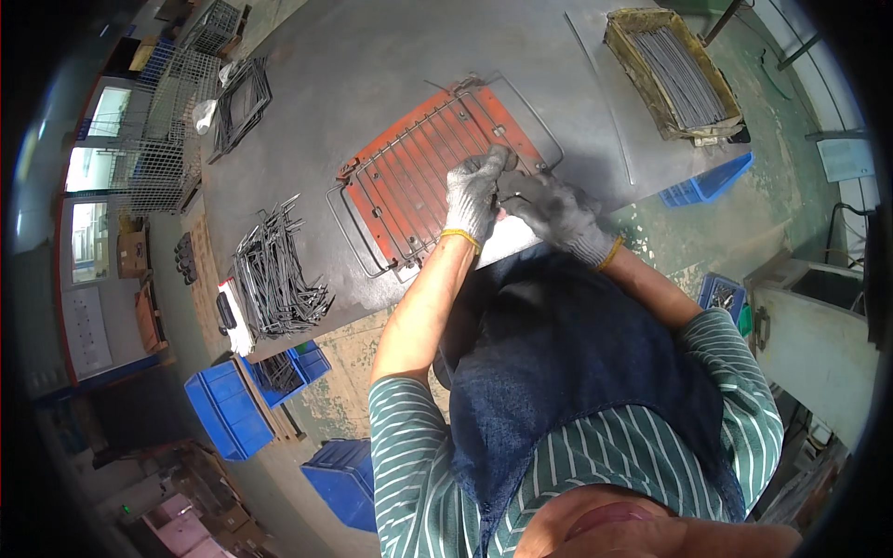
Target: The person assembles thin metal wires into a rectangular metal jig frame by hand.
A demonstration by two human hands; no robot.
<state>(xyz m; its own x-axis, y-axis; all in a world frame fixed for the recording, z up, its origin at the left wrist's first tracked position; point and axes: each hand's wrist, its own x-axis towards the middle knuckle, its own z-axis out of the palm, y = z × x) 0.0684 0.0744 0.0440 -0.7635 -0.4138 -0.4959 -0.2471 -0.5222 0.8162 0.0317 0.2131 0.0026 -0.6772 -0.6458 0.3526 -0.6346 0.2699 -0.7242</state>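
Note:
An orange-red plate [403,191] lies on the dark table with a rack of thin parallel metal rods [437,139] across it. A bent wire loop [356,244] sticks out past its left end, and another wire loop [538,110] past its right end. My left hand [474,193], in a grey knit glove with a yellow cuff, is over the plate's near right part, thumb and fingers closed together. Close beside it, my right hand [566,219], gloved alike and slightly blurred, has curled fingers near a small metal bit. What either hand pinches is too small to tell.
A heap of bent wire pieces [276,270] lies at the table's left, with dark wire frames [240,107] behind. A worn yellow bin [677,74] of straight rods stands far right. One long rod [603,102] lies beside it. Blue crates [228,409] stand below the table.

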